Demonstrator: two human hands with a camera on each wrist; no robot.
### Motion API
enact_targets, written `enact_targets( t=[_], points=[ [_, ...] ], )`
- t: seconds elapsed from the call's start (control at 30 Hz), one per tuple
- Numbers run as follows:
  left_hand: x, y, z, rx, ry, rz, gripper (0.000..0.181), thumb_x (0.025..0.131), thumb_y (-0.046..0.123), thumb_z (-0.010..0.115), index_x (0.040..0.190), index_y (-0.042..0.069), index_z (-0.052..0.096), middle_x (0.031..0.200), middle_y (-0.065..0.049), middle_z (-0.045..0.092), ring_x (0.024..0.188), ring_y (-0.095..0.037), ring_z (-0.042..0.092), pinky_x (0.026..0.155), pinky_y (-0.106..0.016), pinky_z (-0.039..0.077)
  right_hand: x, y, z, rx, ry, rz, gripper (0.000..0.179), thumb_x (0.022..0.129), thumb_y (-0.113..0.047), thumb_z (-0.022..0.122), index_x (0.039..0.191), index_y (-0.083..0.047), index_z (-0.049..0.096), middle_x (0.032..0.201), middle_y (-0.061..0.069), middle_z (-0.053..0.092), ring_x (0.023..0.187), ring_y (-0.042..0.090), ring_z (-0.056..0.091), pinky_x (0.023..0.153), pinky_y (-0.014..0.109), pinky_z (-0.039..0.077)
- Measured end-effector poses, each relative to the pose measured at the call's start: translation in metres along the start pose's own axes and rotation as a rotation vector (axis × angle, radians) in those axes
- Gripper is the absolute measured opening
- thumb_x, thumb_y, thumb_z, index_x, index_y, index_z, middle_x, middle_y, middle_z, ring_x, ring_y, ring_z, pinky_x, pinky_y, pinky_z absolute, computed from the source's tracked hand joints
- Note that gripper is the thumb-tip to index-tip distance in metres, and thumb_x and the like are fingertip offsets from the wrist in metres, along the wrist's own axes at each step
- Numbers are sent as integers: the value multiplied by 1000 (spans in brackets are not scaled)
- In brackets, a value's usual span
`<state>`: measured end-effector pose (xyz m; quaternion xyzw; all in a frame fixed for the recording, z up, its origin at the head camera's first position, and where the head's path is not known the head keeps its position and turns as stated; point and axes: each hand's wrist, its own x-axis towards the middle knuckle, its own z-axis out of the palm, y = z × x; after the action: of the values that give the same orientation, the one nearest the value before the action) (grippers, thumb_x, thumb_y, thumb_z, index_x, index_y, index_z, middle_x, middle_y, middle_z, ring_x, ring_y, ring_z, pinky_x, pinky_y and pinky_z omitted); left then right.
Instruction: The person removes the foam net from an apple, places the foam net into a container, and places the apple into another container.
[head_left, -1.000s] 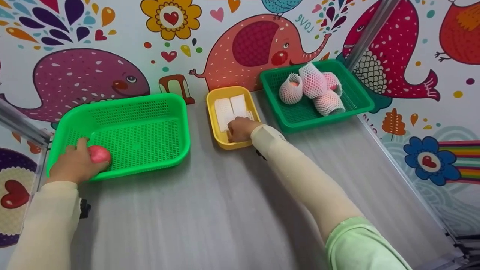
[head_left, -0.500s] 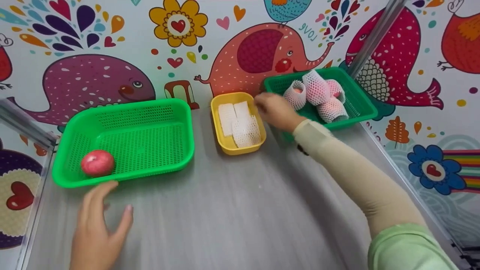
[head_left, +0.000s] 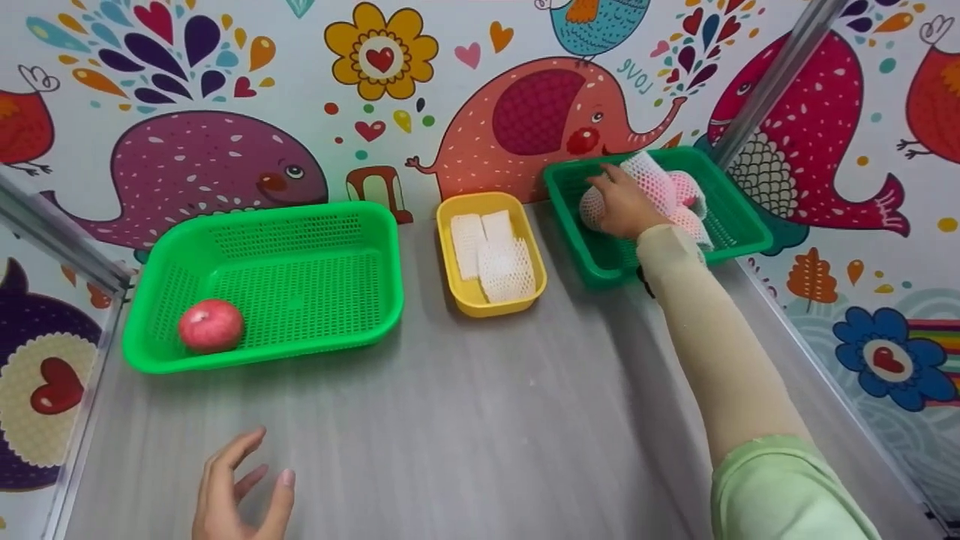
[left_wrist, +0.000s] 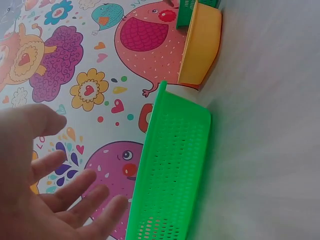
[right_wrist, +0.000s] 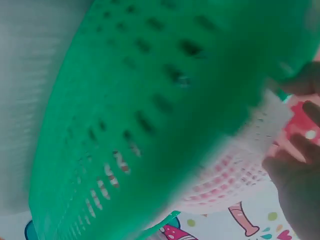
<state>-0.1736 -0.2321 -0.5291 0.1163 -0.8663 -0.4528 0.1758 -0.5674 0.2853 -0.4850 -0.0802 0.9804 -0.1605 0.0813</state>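
My right hand (head_left: 631, 207) is over the dark green basket (head_left: 600, 276), right at the leftmost of several pink fruits in white foam nets. The thumb and fingers are spread near the net's end (right_wrist: 267, 122) in the right wrist view. That netted fruit (head_left: 592, 208) is partly hidden by the hand. My left hand (head_left: 244, 491) hovers near the front of the table, fingers loosely bent and holding nothing. A bare red round fruit (head_left: 211, 326) lies in the bright green basket (head_left: 300, 346), at its front left corner.
Between the green baskets stands a small yellow tray (head_left: 491, 308) with several folded white foam nets (head_left: 506, 270). A patterned wall (head_left: 420, 150) rises behind the baskets. Metal frame posts (head_left: 780, 82) stand at the sides of the grey table (head_left: 465, 435).
My left hand has let go of the red fruit and drawn back toward me. My right hand has moved from the yellow tray to the netted fruits in the dark green basket.
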Motion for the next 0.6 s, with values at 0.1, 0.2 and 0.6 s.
enact_targets(
  t=[0.1, 0.2, 0.6],
  points=[
    [-1, 1, 0, -5, 15, 29, 58, 91, -7, 80, 144, -3, 57, 139, -11, 59, 126, 0, 47, 91, -2, 41, 1, 5, 5, -80, -32, -21, 83, 97, -10, 82, 168, -17, 40, 178, 18, 19, 160, 49, 18, 118, 75, 25],
    [-1, 1, 1, -6, 20, 54, 58, 89, -9, 80, 142, -4, 58, 138, -10, 60, 125, 1, 47, 90, -3, 43, 4, 5, 12, -236, 9, -85, 76, 95, -1, 82, 162, -14, 49, 167, 27, 37, 151, 54, 33, 115, 74, 34],
    [-6, 0, -4, 23, -54, -13, 57, 92, -4, 80, 144, -1, 57, 141, -15, 58, 130, -26, 54, 88, -1, 41, 16, -1, 21, -665, 48, -104, 43, 96, 0, 81, 132, 15, 62, 132, 40, 56, 122, 54, 50, 106, 67, 48]
  ],
)
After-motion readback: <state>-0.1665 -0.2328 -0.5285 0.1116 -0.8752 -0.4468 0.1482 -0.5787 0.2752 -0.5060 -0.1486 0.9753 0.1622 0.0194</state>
